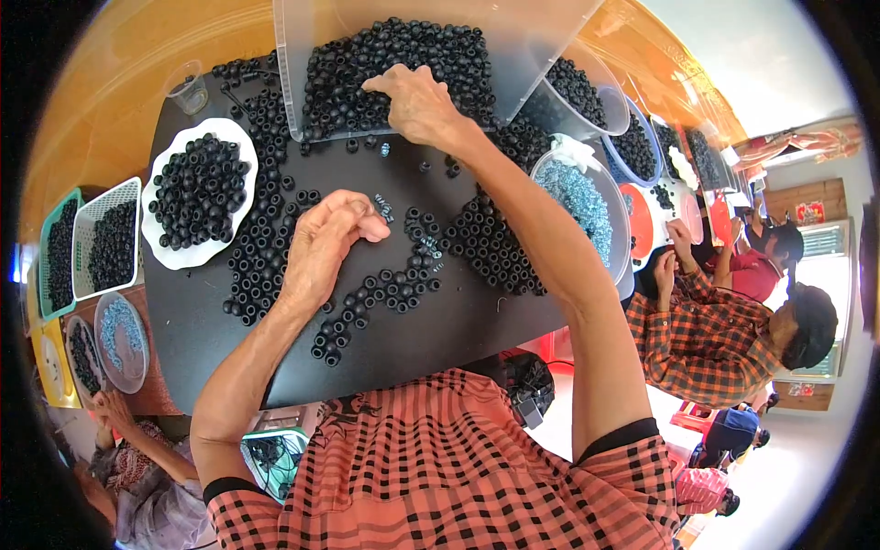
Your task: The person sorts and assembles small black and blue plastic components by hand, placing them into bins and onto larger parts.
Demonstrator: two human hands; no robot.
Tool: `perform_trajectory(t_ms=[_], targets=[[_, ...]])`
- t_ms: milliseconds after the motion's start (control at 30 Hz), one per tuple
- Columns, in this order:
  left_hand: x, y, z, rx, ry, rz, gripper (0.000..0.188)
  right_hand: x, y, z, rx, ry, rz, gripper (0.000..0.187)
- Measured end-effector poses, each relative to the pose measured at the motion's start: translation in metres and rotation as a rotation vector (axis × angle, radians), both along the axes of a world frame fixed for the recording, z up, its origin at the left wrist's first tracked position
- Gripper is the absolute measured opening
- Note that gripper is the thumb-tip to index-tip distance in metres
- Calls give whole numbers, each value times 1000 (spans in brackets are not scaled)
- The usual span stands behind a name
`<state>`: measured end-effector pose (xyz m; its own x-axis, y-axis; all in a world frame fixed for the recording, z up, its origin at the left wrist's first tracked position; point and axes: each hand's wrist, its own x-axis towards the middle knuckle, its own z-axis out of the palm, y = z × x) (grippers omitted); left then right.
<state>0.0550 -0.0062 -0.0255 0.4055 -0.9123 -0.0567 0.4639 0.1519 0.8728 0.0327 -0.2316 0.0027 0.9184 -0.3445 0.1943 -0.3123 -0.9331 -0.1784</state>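
Observation:
My right hand (417, 103) reaches into a clear plastic bin at the far side of the table. Its index finger is stretched out over black round pieces with holes (449, 60), apart from the more bent fingers. Nothing shows in its grip. Over the table's middle, my left hand (323, 240) is closed with the fingertips pinched together; what they hold, if anything, is hidden. Beside those fingertips lie small shiny blue metal pieces (384, 211). More black pieces (390, 291) form a loose curved line nearer me, with some blue pieces among them.
A white scalloped plate (245, 147) heaped with black pieces stands at left, near a clear cup (189, 92). At right, a tub holds many blue pieces (577, 202). Baskets (130, 197) flank the table. A co-worker in a checked shirt (706, 330) sits at right; another person's hand (115, 410) shows lower left.

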Motion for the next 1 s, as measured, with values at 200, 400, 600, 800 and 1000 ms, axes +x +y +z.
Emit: perform_trajectory(t_ms=[200,400,600,800,1000], targets=[[-1,-4,4,-11,53,10,19,0,-11,3,115,-19,168,40],[0,-5,6,12,60,11,19,-15,-5,7,137,-102,239,31],[-2,-5,9,25,59,24,19,-29,7,12,215,-109,285,25],[-2,-2,13,76,27,41,18,-41,6,9,262,74,231,20],[-5,2,15,51,-24,41,18,-63,16,14,213,-137,339,15]])
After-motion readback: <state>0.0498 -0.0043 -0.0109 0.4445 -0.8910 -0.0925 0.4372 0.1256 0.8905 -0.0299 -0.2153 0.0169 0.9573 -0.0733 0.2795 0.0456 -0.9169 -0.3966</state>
